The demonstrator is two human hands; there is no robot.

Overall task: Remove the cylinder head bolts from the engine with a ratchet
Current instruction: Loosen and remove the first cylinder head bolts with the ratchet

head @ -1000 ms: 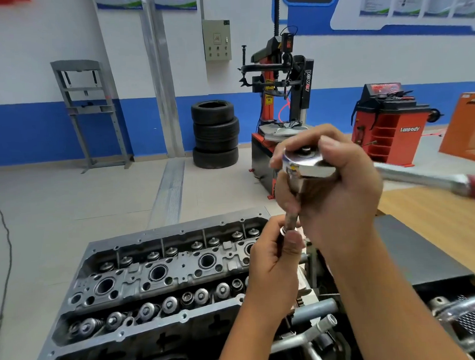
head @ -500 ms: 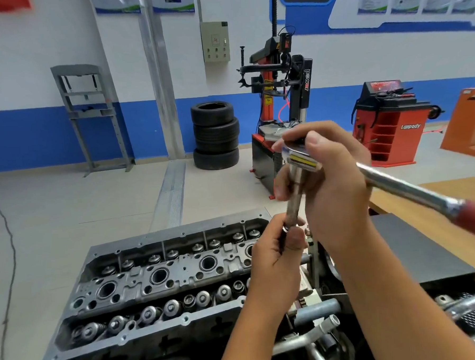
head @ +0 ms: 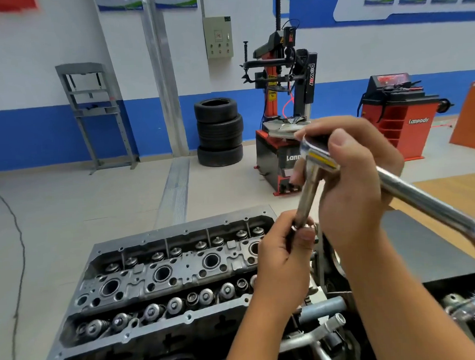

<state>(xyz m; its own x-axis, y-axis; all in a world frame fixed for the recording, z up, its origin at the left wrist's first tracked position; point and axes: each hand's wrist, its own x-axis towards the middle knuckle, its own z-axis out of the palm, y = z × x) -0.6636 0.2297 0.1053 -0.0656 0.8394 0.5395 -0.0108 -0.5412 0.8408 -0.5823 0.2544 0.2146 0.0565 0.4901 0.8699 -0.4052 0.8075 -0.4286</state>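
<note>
The ratchet was bright chrome with a yellow band on its round head, a long polished handle running out to a dark red grip at the far right, and a slim chrome extension hanging tilted from the head. It was held in the air above the right end of the cylinder head, clear of the metal. The cylinder head was grey cast metal, with four round wells along its middle and a row of valve springs on each side of them.

The right hand was wrapped around the ratchet head, thumb pressed on its top and fingers curled underneath. The left hand, just below it, was closed into a fist round the lower end of the extension, thumb pinching the shaft; whether a bolt sat in that fist could not be told.

Beyond the cylinder head stood one stack of three tyres, one tyre changer and one red balancer
</note>
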